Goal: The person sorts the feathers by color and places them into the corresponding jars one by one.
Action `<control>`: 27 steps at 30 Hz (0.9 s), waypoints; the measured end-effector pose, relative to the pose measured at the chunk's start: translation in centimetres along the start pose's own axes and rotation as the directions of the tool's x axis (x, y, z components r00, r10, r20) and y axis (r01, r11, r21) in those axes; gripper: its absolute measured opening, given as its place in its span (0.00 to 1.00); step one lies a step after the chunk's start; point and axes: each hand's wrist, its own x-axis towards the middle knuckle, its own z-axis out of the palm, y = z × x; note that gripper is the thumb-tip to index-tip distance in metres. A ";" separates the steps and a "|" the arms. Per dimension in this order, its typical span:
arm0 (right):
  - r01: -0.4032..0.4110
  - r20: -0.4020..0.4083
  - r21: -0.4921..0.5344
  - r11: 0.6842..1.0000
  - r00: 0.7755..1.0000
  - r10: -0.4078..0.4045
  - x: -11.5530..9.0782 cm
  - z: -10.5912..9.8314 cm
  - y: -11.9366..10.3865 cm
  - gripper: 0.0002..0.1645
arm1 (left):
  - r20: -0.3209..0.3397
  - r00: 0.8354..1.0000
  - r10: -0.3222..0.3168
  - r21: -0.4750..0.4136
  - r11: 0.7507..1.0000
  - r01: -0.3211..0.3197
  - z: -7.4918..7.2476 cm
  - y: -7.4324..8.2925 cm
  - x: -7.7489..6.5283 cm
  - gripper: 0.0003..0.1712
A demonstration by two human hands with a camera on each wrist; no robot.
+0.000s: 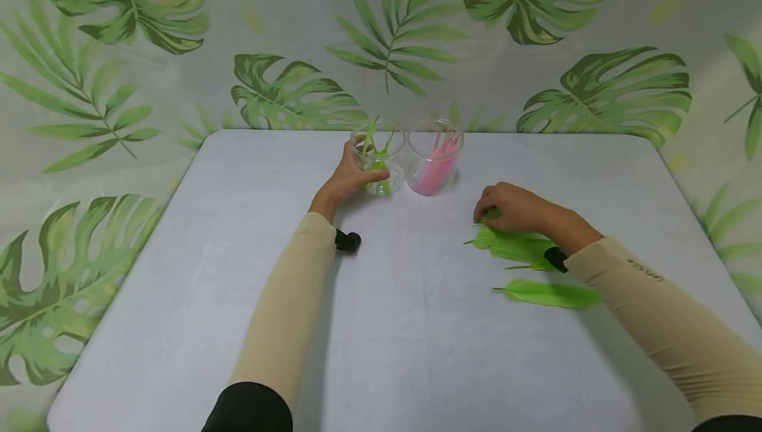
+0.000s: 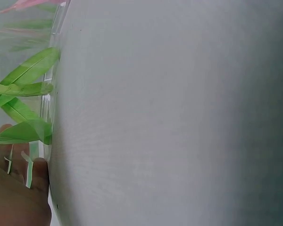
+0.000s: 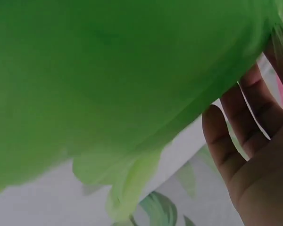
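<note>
At the back of the table, my left hand (image 1: 348, 177) grips a clear jar (image 1: 397, 169), with the thumb on the near side and fingers around the far side. Several green feathers (image 2: 30, 68) stand in this jar. My right hand (image 1: 520, 209) pinches a green feather (image 3: 113, 75), which fills much of the right wrist view. Beneath that hand, more green feathers (image 1: 514, 245) lie on the table, partly hidden by the wrist. One separate green feather (image 1: 553, 293) lies nearer, its quill pointing left.
A second clear jar (image 1: 417, 166) holding pink feathers (image 1: 437, 171) stands just right of the first. Both are near the back edge of the white-covered table (image 1: 405, 352). Behind it hangs a leaf-patterned cloth (image 1: 428, 98).
</note>
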 end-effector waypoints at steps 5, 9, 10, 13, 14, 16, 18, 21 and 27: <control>-0.015 -0.013 -0.033 0.999 1.000 0.015 -0.3 0.0 -0.6 0.09 | -0.002 1.000 -0.002 -0.001 1.000 0.002 0.1 0.1 0.0 0.56; -0.014 -0.026 -0.024 1.000 1.000 0.013 -0.3 0.1 -0.5 0.08 | -0.003 1.000 -0.004 -0.010 1.000 0.004 0.1 0.1 0.1 0.56; -0.021 -0.027 -0.017 1.000 0.999 0.021 -0.3 0.1 -0.4 0.08 | -0.004 1.000 -0.005 -0.013 1.000 0.005 0.1 0.0 0.1 0.56; -0.057 -0.043 0.009 0.998 0.997 0.057 -0.5 -0.4 -0.1 0.05 | -0.001 1.000 -0.005 -0.016 1.000 0.005 0.1 0.0 0.1 0.56; -0.072 -0.056 0.021 0.997 0.996 0.073 -0.6 -0.6 0.0 0.05 | -0.001 1.000 -0.005 -0.012 1.000 0.005 0.1 0.0 0.2 0.56; -0.103 -0.097 0.039 0.994 0.990 0.106 -0.8 -1.2 0.3 0.04 | -0.001 1.000 -0.009 -0.006 1.000 0.009 0.2 0.0 0.2 0.56; -0.130 -0.150 0.061 0.990 0.979 0.138 -1.1 -2.0 0.6 0.06 | -0.001 1.000 -0.011 -0.003 1.000 0.011 0.1 0.0 0.1 0.56; -0.166 -0.232 0.106 0.981 0.955 0.186 -1.5 -3.0 1.0 0.08 | -0.001 1.000 -0.012 -0.005 1.000 0.012 0.1 -0.1 0.1 0.56; -0.177 -0.331 0.127 0.976 0.920 0.210 -2.2 -4.1 1.4 0.07 | 0.003 1.000 -0.016 0.004 1.000 0.016 0.0 -0.1 0.1 0.57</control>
